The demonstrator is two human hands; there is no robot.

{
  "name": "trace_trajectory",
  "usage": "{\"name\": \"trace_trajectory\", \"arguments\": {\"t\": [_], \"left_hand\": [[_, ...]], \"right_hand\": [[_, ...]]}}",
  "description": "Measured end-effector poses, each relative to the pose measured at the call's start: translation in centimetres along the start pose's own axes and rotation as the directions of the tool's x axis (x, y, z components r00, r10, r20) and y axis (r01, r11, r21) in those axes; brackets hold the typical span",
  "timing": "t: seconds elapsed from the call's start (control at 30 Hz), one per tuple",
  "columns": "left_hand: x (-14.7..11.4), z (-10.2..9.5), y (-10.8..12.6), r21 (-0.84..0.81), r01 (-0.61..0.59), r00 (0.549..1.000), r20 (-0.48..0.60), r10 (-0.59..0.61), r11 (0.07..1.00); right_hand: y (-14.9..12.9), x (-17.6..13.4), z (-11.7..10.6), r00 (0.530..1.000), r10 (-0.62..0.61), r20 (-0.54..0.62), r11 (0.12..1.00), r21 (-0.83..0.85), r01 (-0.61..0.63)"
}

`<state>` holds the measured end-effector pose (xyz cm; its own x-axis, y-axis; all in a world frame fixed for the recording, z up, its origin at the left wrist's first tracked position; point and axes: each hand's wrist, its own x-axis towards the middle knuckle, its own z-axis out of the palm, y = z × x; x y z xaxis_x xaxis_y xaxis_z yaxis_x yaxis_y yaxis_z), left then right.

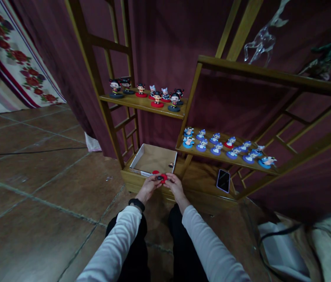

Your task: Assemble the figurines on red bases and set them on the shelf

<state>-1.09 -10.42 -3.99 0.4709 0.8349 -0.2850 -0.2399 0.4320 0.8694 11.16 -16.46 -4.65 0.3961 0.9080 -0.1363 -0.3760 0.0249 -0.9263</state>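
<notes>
My left hand [150, 185] and my right hand [174, 184] meet in front of a shallow box. Between their fingertips is a small figurine [163, 178] with a dark part and a round red base. The left fingers close at its dark end and the right fingers at the red base. Whether the two parts are joined cannot be made out. Just beyond lies the white-walled cardboard box [153, 156]. A red disc [155, 172] shows at its near edge, and a small dark figure [170, 165] lies in its right corner.
The wooden shelf unit [141, 102] carries several figurines on red and black bases. A lower right shelf [226, 156] bears several blue-and-white figurines. A phone [223, 180] lies below it. A clear horse statue [261, 43] stands up high; bags [285, 246] sit at right.
</notes>
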Motion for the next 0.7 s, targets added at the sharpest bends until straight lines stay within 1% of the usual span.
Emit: {"name": "trace_trajectory", "arguments": {"t": [0.13, 0.23, 0.4, 0.53, 0.7], "left_hand": [[0.06, -0.29, 0.06, -0.031, 0.006, 1.000, -0.014, -0.007, 1.000], [0.22, -0.45, -0.04, -0.047, 0.012, 1.000, -0.013, -0.012, 0.999], [0.63, -0.57, -0.10, -0.077, 0.040, 0.999, -0.029, -0.042, 0.996], [0.71, -0.58, -0.07, -0.117, 0.054, 0.998, -0.038, -0.059, 0.992], [0.23, -0.46, -0.05, -0.113, 0.085, 0.996, 0.031, -0.081, 0.990]], "right_hand": [[0.05, 0.12, 0.03, 1.000, -0.008, 0.019, 1.000, 0.000, 0.008], [-0.01, 0.15, 0.11, 1.000, -0.007, 0.009, 1.000, 0.015, 0.007], [-0.05, 0.15, 0.29, 1.000, 0.018, -0.008, 0.998, 0.066, -0.018], [-0.04, 0.04, 0.45, 0.999, 0.035, -0.003, 0.998, 0.058, -0.035], [-0.29, -0.26, 0.72, 0.999, 0.042, 0.007, 0.999, 0.005, -0.042]]}}
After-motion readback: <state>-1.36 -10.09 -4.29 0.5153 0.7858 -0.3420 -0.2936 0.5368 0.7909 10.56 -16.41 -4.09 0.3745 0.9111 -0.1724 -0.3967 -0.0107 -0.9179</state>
